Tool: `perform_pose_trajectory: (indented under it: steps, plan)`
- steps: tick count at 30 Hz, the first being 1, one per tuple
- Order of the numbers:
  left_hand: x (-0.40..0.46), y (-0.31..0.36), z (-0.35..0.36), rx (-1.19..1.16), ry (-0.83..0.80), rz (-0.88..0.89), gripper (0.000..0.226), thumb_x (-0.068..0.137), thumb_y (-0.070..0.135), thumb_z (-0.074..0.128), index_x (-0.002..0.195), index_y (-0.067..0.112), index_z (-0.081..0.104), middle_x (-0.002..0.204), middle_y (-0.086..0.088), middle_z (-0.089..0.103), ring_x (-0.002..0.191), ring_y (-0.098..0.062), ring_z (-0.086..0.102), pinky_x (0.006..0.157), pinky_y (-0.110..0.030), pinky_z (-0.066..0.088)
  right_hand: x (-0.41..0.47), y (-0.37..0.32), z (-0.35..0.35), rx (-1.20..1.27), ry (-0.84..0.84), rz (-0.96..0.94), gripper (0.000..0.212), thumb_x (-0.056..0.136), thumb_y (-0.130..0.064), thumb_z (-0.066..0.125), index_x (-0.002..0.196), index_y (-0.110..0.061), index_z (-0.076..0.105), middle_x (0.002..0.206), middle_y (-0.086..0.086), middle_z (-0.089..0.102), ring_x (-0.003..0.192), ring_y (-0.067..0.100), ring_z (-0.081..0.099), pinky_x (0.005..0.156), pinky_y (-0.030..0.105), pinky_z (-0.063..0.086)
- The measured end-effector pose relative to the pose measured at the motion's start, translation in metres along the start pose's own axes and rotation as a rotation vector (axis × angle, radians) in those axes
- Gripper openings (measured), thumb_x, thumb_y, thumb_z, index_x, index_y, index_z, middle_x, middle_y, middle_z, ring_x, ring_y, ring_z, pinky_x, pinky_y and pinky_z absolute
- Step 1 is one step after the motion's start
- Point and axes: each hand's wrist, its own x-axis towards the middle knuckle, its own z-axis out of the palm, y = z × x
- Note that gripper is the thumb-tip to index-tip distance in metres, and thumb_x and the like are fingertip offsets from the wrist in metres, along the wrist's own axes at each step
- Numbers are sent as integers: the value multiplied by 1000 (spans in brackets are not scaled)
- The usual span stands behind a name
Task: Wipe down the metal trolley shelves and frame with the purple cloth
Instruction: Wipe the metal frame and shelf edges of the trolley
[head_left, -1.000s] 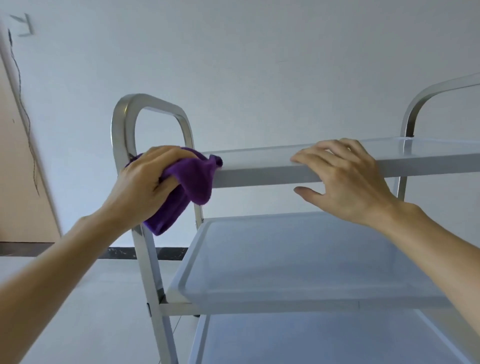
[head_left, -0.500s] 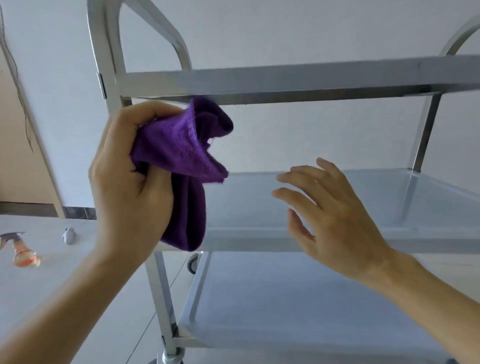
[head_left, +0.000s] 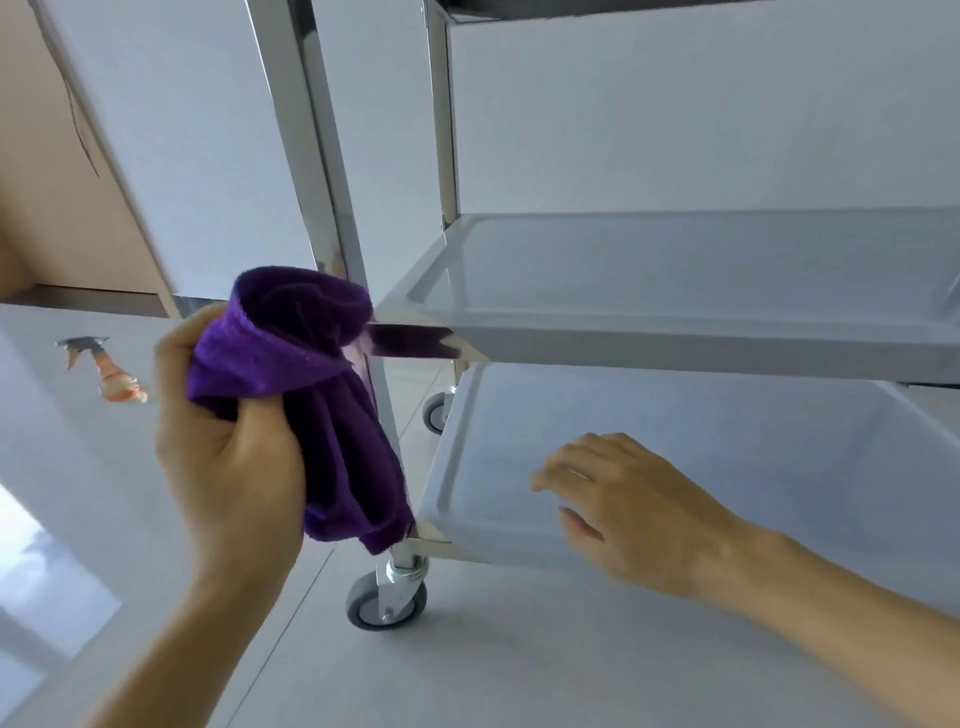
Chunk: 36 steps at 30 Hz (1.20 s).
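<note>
On the floor at the far left lies one spray bottle (head_left: 111, 376). The left hand (head_left: 228, 447) has its fingers (head_left: 260, 421) curled tight around one purple cloth (head_left: 306, 364), which bulges above them and hangs down against the trolley post (head_left: 322, 171). Two shelves are fully seen: the middle shelf (head_left: 675, 338) and the bottom shelf (head_left: 519, 540). Two wheels (head_left: 387, 597) show. The right hand (head_left: 639, 504) hovers over the bottom shelf, fingers loosely spread, holding nothing.

Apparently open gap between shelves (head_left: 675, 270)

Left hand (head_left: 228, 447) grips purple cloth (head_left: 317, 395) against trolley post (head_left: 332, 197); right hand (head_left: 639, 499) spread over bottom shelf (head_left: 779, 431).
</note>
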Motion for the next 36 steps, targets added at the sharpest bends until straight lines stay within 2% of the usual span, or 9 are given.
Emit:
perform_pose_trajectory:
  steps: [2,3,7,10,18,25,28,32,36]
  plan:
    - [16,-17,-10,-23,34,-60,43,85,27,54,123,8,56,110,-35,57,93,-56,58,72,-68,50,5,2,31,79,-130,121,36,99,-30,45,134,-25,51,133,-10,54,123,16,47,105,32,33]
    - [21,-24,-9,-23,50,-65,46,86,30,53,123,3,53,112,-39,54,96,-57,57,74,-68,49,7,5,45,86,-180,174,39,101,-34,41,139,-28,45,140,-11,48,130,15,42,108,32,29]
    - [-4,-40,22,-24,77,40,28,94,2,46,114,22,49,107,10,61,96,-4,61,82,-28,53,11,12,89,65,-204,339,43,101,-38,46,142,-26,46,153,-6,40,141,17,35,112,38,28]
    - [-21,-67,40,0,31,11,46,90,-4,46,126,25,48,124,3,55,113,-10,57,98,-35,49,8,4,113,94,-16,367,32,96,-26,50,119,-13,68,130,6,64,120,31,60,98,48,46]
    - [-58,-148,43,187,-68,-79,67,89,25,62,147,24,29,131,30,32,122,17,38,95,0,30,7,5,129,48,77,371,41,96,-29,40,116,-10,71,126,8,68,116,35,62,97,52,48]
    - [-96,-179,27,268,-189,-338,46,98,25,57,139,18,37,123,14,42,113,7,46,96,-24,41,8,6,131,35,66,375,42,96,-30,38,115,-10,70,126,8,68,115,36,62,96,50,49]
    - [-71,-155,41,251,-115,-246,36,99,18,53,133,9,42,115,16,43,110,-1,48,94,-12,40,8,5,133,54,60,375,43,97,-30,37,117,-9,69,127,10,67,116,37,61,97,52,48]
    - [-24,-118,60,191,32,-76,47,98,28,52,136,3,41,127,-6,48,111,-4,50,93,-10,40,11,4,134,71,56,406,40,98,-28,40,119,-10,68,130,9,65,121,36,58,102,52,44]
    - [-22,-123,64,230,44,-25,53,98,30,54,140,3,39,126,2,46,106,16,46,88,1,32,11,4,136,72,78,404,34,95,-22,47,119,-8,68,130,10,65,122,36,57,102,52,44]
